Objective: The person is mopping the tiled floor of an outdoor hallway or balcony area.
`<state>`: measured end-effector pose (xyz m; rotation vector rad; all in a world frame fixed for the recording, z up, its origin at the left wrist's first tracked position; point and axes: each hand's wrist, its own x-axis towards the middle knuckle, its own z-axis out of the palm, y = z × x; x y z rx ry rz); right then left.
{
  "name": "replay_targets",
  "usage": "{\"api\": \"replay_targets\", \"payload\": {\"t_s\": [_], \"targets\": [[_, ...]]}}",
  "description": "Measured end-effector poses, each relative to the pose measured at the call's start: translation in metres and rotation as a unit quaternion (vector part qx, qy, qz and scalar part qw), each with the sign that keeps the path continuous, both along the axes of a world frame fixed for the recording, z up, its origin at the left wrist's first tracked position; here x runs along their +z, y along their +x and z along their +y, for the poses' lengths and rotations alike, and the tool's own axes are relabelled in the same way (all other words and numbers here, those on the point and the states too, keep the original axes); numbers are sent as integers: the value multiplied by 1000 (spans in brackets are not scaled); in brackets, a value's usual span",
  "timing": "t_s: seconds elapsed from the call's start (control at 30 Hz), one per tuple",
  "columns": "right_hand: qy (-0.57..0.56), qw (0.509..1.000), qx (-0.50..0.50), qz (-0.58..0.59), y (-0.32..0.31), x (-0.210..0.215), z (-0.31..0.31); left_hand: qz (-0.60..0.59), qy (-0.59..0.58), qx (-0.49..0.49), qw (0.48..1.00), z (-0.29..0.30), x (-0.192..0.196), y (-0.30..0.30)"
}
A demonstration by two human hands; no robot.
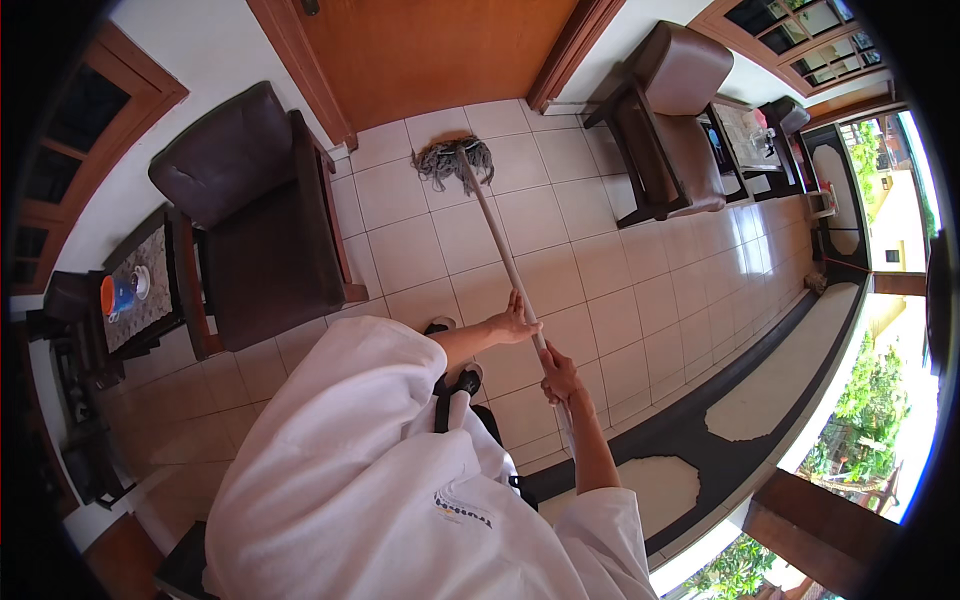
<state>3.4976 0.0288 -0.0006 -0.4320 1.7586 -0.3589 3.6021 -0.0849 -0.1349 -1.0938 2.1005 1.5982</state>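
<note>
A string mop with a grey, stringy head [436, 165] rests on the tiles just before a brown wooden door. Its long pale handle [494, 225] slants back toward me. Partway down the handle, my left hand [513, 320] holds it, with some fingers stretched along the pole. Lower and to the right, my right hand [561, 374] is wrapped round the same handle. The handle's end runs on past my right wrist and is partly hidden by my forearm.
Brown armchairs stand at the left [262, 245] and right [675, 120] of the door [450, 55]. A side table [150, 270] at the left bears an orange-and-blue container [116, 296]. Another small table [745, 140] stands at the right. A low dark-edged ledge [745, 395] borders the tiled floor.
</note>
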Motion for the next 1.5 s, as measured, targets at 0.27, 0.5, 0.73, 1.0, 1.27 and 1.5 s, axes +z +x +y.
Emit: {"api": "replay_targets", "payload": {"t_s": [0.27,0.5,0.73,1.0,1.27,1.5], "targets": [[-45,999,-2,-13,37,-50,-63,-85,-88,39,992,-63,7,26],[29,999,-16,-16,42,-29,60,-96,-102,-134,981,38,19,36],[-15,998,49,29,36,31,279,-68,134,-413,898,178,64,17],[-63,993,85,50,23,85,361,2,319,-481,817,241,77,0],[-127,981,130,70,28,29,254,-46,141,-362,920,155,74,28],[29,998,36,-35,78,8,68,-120,-12,-229,966,47,37,75]]}}
